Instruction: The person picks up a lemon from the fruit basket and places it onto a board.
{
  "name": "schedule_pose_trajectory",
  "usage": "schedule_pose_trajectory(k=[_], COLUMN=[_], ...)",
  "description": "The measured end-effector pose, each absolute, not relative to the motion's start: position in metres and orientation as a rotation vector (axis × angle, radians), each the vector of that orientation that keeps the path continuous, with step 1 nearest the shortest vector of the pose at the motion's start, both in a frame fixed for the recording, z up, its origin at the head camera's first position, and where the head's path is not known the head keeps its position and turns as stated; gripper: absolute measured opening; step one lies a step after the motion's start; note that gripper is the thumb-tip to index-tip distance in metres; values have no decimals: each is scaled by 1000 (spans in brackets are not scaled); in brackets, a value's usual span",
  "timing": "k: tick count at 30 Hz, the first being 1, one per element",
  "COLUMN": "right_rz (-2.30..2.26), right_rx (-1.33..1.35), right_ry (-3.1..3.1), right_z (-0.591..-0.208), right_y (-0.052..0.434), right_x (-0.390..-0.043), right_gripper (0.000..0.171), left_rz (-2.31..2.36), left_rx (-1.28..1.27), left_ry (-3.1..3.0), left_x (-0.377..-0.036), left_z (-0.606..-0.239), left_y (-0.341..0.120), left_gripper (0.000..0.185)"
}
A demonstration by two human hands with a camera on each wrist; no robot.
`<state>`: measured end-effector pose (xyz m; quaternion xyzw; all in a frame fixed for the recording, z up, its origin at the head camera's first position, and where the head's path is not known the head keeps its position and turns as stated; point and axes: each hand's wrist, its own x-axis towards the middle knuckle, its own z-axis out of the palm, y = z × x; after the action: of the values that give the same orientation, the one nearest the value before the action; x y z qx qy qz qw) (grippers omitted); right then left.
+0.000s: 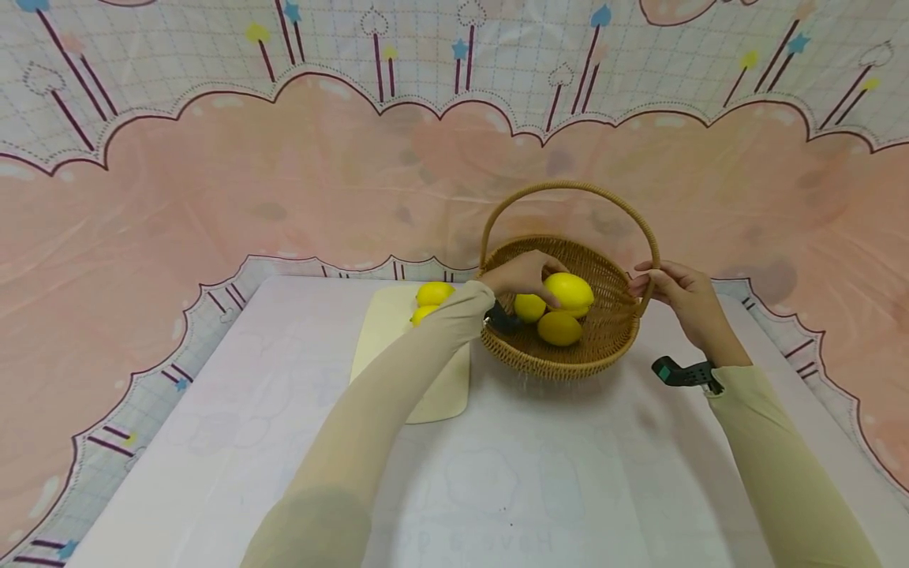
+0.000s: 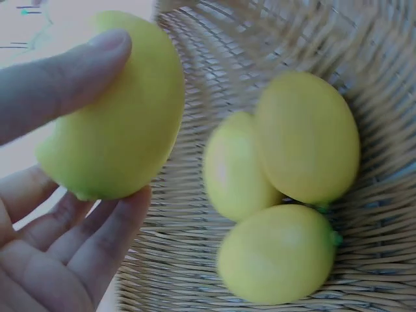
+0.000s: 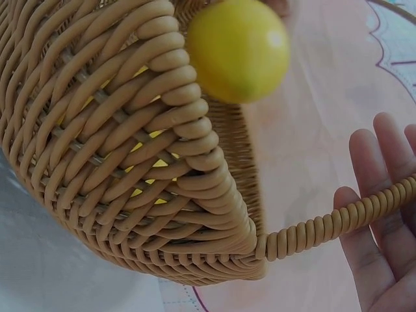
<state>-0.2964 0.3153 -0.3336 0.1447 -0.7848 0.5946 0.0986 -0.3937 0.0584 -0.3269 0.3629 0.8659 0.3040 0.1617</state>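
The lemon (image 2: pixel 144 117), smooth, oval, hovers above the woven basket (image 1: pixel 561 369).

Long pale-beige sleeves (image 1: pixel 788 465) and, on the right wrist (image 1: pixel 733 355), a black device (image 1: pixel 687 375) with a green patch (image 1: pixel 663 370).

Pink backdrop (image 1: pixel 213 197) behind table (image 1: pixel 568 473), scalloped dark outline along its top. Above: white gridded band (image 1: pixel 334 55), dark stems tipped with blue stars (image 1: pixel 459 50), yellow dots (image 1: pixel 257 32). Tabletop white, faint lettering (image 1: pixel 490 541) toward near side.
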Motion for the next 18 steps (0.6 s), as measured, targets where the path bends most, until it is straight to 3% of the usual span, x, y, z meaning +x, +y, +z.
schedule_pose_trajectory(k=[18], right_rz=[1749], right_rx=[462], right_ry=[-2320], right_z=[-334], right_y=[315], right_x=[-295], right_gripper=[24], left_rz=[1134], left_rx=[987], left_ry=[2452], left_x=[-362], left_z=[-311], left_y=[8], left_gripper=[63])
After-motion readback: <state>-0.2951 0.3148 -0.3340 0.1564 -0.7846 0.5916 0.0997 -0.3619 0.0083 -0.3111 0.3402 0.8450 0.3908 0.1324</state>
